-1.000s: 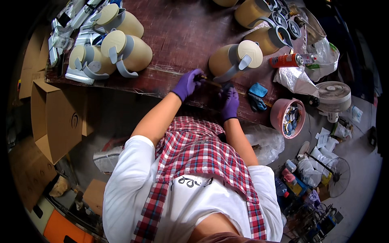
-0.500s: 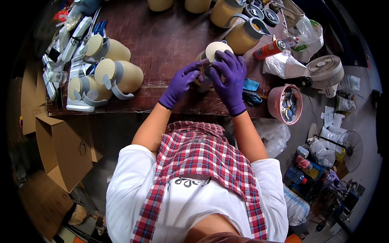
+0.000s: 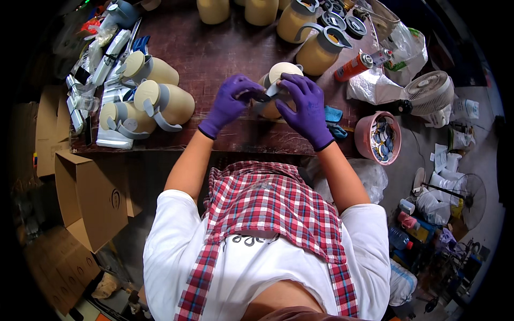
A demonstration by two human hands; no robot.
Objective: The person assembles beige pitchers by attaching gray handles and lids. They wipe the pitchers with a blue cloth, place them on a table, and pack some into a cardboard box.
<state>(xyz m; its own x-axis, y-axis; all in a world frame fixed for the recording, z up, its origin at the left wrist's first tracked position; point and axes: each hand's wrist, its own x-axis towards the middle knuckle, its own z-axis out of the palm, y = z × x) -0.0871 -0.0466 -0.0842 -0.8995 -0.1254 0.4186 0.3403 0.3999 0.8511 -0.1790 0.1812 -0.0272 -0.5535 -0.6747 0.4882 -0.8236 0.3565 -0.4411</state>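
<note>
A cream jug (image 3: 269, 111) with a pale round lid (image 3: 284, 70) and a grey handle (image 3: 273, 89) stands near the table's front edge. Both my hands wear purple gloves. My right hand (image 3: 306, 108) is curled over the jug's right side, its fingers gripping the grey handle just below the lid. On the left, my left hand (image 3: 231, 105) is closed with fingertips pinched around a small dark thing (image 3: 262, 98) beside the handle. What that is, I cannot make out; the fingers partly cover it.
Three lidded jugs (image 3: 174, 102) lie tilted at the table's left, by wrapped packets. Open jugs (image 3: 317, 56) and grey lids (image 3: 355, 25) stand at back right. An orange spray can (image 3: 354, 67), a pink bucket (image 3: 358, 140) of small parts and a fan (image 3: 428, 92) are to the right.
My left hand has drawn a little left and its fingers have curled inward. My right hand has shifted down from the lid's edge to the handle, which shows more now.
</note>
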